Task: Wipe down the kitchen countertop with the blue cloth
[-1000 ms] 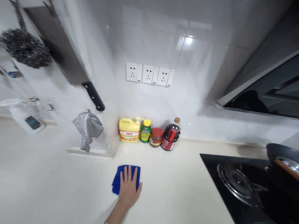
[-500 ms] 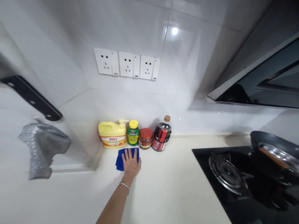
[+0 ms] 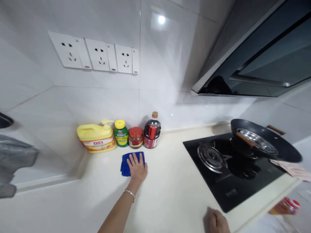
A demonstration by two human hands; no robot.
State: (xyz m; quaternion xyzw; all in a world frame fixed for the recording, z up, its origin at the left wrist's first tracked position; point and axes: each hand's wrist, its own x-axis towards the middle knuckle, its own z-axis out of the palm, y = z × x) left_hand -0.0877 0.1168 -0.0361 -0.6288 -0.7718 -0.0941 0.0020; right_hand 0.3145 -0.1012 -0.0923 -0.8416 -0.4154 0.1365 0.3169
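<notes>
1. While my left hand point(image 3: 138, 169) lies palm down on the blue cloth point(image 3: 125, 165), my grip there is wide open: fingers spread, nothing clasped, the cloth pinned only from above.
2. That cloth is on the bench point(image 3: 167, 194), well to the left of the stove point(image 3: 233, 176), its left side showing past my fingers.
3. To work it well, I judge that even pressure through palm and fingertips matters most; lopsided pushing could bunch the loose left side.
4. Left of the stove, roughly level with its back left corner, stand the yellow jug point(image 3: 97, 137), green bottle point(image 3: 121, 136), red-lidded jar point(image 3: 135, 138) and dark bottle point(image 3: 152, 132). I think short, level strokes would suit me, since a long push away from me could knock the jar.
5. My left forearm point(image 3: 118, 210), bracelet point(image 3: 130, 193) at the wrist, slants in from well left of the stove, elbow out of view, hand nearly in line with the arm.
6. My right hand point(image 3: 217, 222) is just beside the stove's near left corner, partly cut off, fingers folded in; I cannot tell whether that grip has hold of anything.
</notes>
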